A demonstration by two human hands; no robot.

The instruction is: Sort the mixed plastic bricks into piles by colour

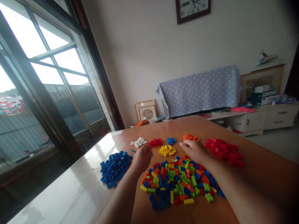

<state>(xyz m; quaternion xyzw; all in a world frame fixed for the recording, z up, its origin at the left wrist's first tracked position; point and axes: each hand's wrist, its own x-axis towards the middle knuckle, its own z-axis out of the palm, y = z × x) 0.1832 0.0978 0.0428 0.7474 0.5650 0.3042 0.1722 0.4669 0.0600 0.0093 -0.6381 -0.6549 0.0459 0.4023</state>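
A mixed heap of small coloured bricks [179,182] lies on the wooden table [257,174] in front of me. My left hand [142,158] rests at the heap's far left edge with its fingers curled closed; what they hold, if anything, is hidden. My right hand [195,151] lies on the heap's far right edge, fingers bent together and pointing left towards a small yellow pile [167,150]. Sorted piles sit around: blue round pieces [114,168] at the left, white [139,142], red [155,142], blue [171,140], orange [189,137], and a big red pile [224,151] at the right.
A large window [42,93] runs along the left side of the table. Behind the table stand a cloth-covered object [201,90], framed pictures [146,110] on the floor and a low white cabinet [268,116] with boxes. A wall clock [192,9] hangs above.
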